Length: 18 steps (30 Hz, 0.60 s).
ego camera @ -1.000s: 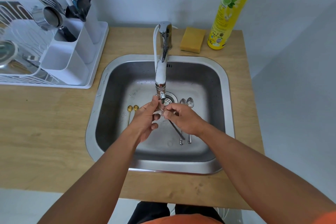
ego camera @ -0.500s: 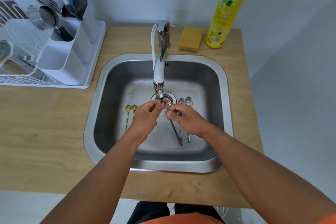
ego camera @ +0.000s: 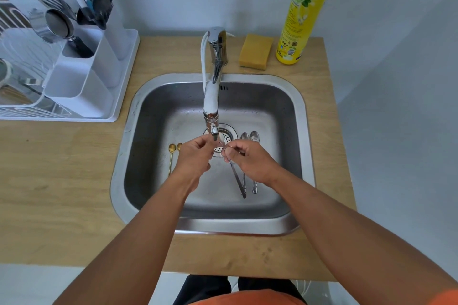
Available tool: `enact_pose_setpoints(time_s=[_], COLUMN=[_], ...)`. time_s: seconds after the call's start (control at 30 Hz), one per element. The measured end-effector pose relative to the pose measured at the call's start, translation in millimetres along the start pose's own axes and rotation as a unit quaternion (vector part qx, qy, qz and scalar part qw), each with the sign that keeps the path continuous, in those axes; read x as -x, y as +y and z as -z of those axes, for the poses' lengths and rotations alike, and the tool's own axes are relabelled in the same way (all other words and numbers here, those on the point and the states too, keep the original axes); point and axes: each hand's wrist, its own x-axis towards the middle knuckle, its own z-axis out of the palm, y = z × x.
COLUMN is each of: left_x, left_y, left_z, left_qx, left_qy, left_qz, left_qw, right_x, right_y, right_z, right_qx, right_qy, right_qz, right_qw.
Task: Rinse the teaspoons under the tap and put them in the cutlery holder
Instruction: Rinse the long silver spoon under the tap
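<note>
At the far left, a white plastic dish rack [ego camera: 116, 77] is sitting on the pale wooden counter [ego camera: 57, 181], and its white compartmented cutlery holder [ego camera: 81, 86] is carrying forks, spoons and a dark ladle at the back. Inside the square stainless-steel sink [ego camera: 285, 225], two slim gold teaspoons [ego camera: 171, 156] are lying side by side on the basin floor, just left of the left hand [ego camera: 193, 158]. That hand is hanging under the chrome tap [ego camera: 212, 96] with its fingers curled in towards the thumb; whether they are pinching anything cannot be told. Just beside it, the right hand [ego camera: 252, 161] is pinching a dark-handled teaspoon [ego camera: 238, 181] by its bowl end under the spout, the handle pointing down towards the person. Two silver teaspoons [ego camera: 254, 156] are lying beneath that hand, right of the drain [ego camera: 224, 135]. Behind the sink, a yellow rectangular sponge [ego camera: 255, 52] is resting beside a tall yellow-green bottle of dish liquid [ego camera: 302, 15].
</note>
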Motion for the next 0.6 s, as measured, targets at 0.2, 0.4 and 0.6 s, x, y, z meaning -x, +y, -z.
enact_pose_setpoints(time_s=[0.2, 0.4, 0.6], left_x=[-2, -9, -10], left_y=[2, 1, -4], left_z=[8, 13, 6], left_qx=[0.037, 0.131, 0.192], left_qy=[-0.082, -0.112, -0.086], left_qz=[-0.014, 0.061, 0.075], left_qw=[0.996, 0.983, 0.975], right_x=[3, 2, -1], right_y=[-2, -9, -10], right_z=[3, -1, -5], right_qx=[-0.033, -0.053, -0.054], right_qy=[-0.024, -0.06, -0.055], right_qz=[-0.015, -0.011, -0.02], right_qw=[0.999, 0.997, 0.997])
